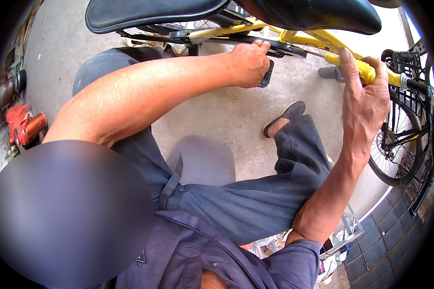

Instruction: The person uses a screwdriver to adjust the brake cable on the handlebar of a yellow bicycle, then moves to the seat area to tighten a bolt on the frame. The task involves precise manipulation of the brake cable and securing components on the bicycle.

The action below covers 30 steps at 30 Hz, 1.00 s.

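A yellow bicycle (330, 41) stands in front of me, crossing the top of the view. My left hand (250, 62) reaches to its long black chain guard (287, 49), with the fingers closed on it. Just beneath that hand shows a black pedal (266, 74), partly covered by the hand. My right hand (366, 96) is wrapped around the yellow handle of a screwdriver (332, 59). Its thin metal shaft points left toward the chain guard; the tip is hard to make out. Above both hands are the black saddle (318, 14) and a padded black rear seat (154, 14).
A second bicycle's wheel (395, 139) and black basket (402, 62) stand at the right. A grey cylindrical grip (329, 72) shows beside my right hand. At the far left lies an orange-red canister (33, 127) among clutter. My shoe (284, 118) rests on the concrete floor (202, 115).
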Tool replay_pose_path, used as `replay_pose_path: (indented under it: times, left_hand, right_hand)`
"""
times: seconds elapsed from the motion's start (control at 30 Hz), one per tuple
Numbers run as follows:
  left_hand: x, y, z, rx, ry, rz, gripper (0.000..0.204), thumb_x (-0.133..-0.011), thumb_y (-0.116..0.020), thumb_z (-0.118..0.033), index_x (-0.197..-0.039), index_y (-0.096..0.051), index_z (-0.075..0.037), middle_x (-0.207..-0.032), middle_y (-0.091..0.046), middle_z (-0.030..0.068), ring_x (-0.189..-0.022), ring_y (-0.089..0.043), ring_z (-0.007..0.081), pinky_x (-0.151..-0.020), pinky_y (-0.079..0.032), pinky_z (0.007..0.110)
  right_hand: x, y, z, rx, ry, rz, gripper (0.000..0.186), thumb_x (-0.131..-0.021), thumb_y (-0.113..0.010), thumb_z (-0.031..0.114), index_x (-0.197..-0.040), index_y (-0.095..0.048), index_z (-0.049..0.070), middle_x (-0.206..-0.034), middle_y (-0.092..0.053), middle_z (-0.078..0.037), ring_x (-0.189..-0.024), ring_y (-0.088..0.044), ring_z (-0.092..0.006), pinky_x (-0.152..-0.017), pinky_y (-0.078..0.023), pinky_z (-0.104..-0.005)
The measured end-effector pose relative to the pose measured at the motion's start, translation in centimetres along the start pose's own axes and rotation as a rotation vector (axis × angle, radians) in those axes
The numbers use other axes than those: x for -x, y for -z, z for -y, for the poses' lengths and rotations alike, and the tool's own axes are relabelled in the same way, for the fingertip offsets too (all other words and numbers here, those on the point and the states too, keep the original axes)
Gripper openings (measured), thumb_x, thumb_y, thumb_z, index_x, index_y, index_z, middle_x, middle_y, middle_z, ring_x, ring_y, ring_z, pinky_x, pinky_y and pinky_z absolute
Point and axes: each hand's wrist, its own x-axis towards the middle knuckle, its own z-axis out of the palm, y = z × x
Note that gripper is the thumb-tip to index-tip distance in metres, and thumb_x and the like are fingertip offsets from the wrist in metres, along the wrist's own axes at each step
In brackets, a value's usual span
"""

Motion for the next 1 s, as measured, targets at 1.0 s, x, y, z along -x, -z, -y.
replay_pose_path:
  times: [1.0]
  left_hand:
    - [0.03,0.3,-0.12,-0.005,0.009,0.033,0.032,-0.086,-0.064,-0.01,-0.111,-0.074,0.006,-0.146,-0.049,0.0262,-0.133,-0.051,0.0376,-0.105,-0.05,0.043]
  right_hand:
    - [-0.25,-0.07,0.08,0.016,0.108,0.006,0.028,-0.096,-0.075,0.031,-0.107,-0.066,0.006,-0.084,-0.074,-0.008,-0.075,-0.073,-0.0132,-0.067,-0.059,-0.0285]
